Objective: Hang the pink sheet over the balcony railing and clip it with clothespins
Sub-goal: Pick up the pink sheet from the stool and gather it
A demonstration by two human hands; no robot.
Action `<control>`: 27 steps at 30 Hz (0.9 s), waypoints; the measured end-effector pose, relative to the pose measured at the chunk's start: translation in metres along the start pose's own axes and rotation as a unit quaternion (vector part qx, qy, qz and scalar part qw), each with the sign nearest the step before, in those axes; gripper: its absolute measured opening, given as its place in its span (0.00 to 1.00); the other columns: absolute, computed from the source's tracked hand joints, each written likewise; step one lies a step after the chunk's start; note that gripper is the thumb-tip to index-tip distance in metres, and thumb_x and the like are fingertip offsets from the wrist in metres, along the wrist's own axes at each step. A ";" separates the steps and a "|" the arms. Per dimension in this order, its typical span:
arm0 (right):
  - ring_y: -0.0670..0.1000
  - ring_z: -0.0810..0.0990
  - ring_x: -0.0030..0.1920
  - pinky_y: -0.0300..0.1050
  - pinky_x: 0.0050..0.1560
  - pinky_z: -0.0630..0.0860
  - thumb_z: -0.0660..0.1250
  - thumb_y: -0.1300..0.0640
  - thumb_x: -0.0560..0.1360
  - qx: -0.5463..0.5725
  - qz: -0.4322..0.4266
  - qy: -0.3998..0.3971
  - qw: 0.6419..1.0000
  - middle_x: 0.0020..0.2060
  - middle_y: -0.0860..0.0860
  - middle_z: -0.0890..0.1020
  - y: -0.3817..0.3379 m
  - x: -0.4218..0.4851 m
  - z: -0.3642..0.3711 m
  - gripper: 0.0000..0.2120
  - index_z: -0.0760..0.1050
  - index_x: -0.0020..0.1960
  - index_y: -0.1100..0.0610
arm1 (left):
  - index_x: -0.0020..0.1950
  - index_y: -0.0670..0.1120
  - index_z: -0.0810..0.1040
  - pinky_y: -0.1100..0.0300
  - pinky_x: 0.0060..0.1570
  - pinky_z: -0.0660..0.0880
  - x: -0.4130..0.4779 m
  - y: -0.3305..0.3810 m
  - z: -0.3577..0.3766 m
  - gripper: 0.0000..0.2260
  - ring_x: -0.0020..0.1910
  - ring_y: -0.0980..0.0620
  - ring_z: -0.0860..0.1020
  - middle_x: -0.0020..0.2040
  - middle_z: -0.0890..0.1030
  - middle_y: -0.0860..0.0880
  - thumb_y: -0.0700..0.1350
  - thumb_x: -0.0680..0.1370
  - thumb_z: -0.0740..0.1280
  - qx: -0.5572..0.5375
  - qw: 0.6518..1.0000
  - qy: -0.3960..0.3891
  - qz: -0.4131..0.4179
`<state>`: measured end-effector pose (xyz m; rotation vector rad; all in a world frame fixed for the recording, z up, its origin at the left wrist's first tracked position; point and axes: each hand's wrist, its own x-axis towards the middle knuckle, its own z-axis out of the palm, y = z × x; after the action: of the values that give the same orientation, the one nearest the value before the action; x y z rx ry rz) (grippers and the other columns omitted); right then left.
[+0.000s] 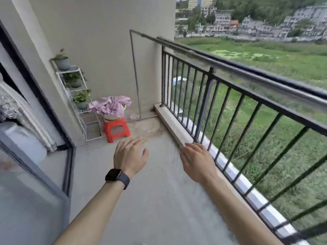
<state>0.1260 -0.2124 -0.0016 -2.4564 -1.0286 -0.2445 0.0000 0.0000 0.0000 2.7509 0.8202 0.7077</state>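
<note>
Both hands empty, fingers spread wide: left hand (130,154) over the floor, right hand (196,159) near the railing (247,73) base. Pink sheet (111,105) bunched in a basin on a red stool (115,129), far corner, well apart from both hands.

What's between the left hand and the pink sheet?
In the head view, an orange plastic stool and bare concrete floor separate the left hand from the crumpled pink sheet.
</note>
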 end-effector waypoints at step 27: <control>0.53 0.72 0.70 0.49 0.67 0.68 0.61 0.48 0.81 0.034 0.002 -0.176 0.984 0.65 0.45 0.80 -0.079 0.495 0.306 0.16 0.78 0.66 0.46 | 0.62 0.58 0.80 0.54 0.62 0.66 0.434 -0.307 0.178 0.15 0.62 0.50 0.76 0.62 0.81 0.56 0.52 0.76 0.65 0.070 0.984 -0.140 -0.082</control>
<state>0.4145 0.2937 -0.0783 -2.4906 -1.1517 0.2328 0.2621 0.4890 -0.0782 2.7731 1.0487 0.2327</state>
